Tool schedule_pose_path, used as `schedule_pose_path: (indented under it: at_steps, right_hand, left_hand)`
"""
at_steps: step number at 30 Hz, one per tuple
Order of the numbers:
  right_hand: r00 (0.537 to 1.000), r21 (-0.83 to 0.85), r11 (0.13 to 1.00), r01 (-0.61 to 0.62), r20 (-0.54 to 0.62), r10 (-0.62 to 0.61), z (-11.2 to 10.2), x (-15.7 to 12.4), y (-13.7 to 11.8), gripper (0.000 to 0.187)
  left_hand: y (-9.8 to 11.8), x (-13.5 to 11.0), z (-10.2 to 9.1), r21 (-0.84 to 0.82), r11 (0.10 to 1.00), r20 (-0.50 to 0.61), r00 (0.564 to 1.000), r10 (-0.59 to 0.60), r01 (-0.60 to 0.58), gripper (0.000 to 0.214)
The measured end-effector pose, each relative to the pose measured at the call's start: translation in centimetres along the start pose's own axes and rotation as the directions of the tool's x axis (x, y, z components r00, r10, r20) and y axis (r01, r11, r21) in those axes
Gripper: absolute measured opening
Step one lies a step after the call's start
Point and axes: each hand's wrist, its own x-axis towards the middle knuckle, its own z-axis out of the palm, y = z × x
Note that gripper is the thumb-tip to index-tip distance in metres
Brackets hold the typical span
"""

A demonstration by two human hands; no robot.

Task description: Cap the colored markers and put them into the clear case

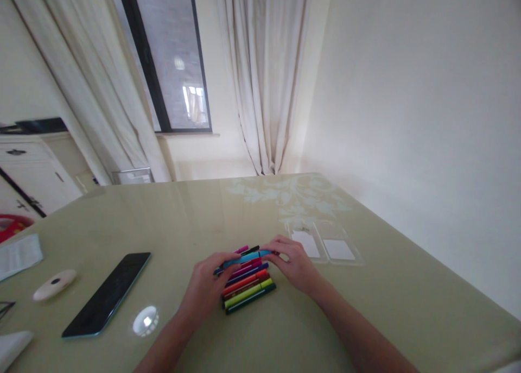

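Head view: both hands meet mid-counter over a row of colored markers (247,296). Left hand (207,279) pinched on the left end of a light blue marker (249,258), thumb on the near side. Right hand (296,261) pinched on its right end, thumb and fingertips closed around it. Light blue marker sits toward the far side of the row, slanted, right end farther away; can't tell if it's lifted or resting. Row lies side by side, same slant: dark green marker (250,299) nearest, lime green marker (248,294) right next to it, then brownish red, orange-red, dark blue and magenta ones. Pink and black tips poke out past the light blue one, partly hidden by fingers. Clear plastic tray (319,237) with white inserts just beyond right hand. Black-screened phone (108,294) on the counter (183,215), well left of left hand; white oval object (55,285) farther left.
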Motion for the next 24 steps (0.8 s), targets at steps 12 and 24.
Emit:
schedule_pose_path:
  at_steps: [12,24]
  right_hand:
    - [0.998,0.037,0.998,-0.045,0.041,0.044,0.1,0.1,-0.1,0.022]
    - [0.955,-0.043,0.989,-0.140,-0.269,0.124,-0.8,0.9,3.2,0.028]
  left_hand:
    - [-0.2,-0.4,1.4,0.036,0.996,-0.020,0.996,0.084,-0.083,0.025]
    - [-3.7,1.3,-0.4,0.273,0.962,-0.084,0.996,0.044,-0.019,0.032]
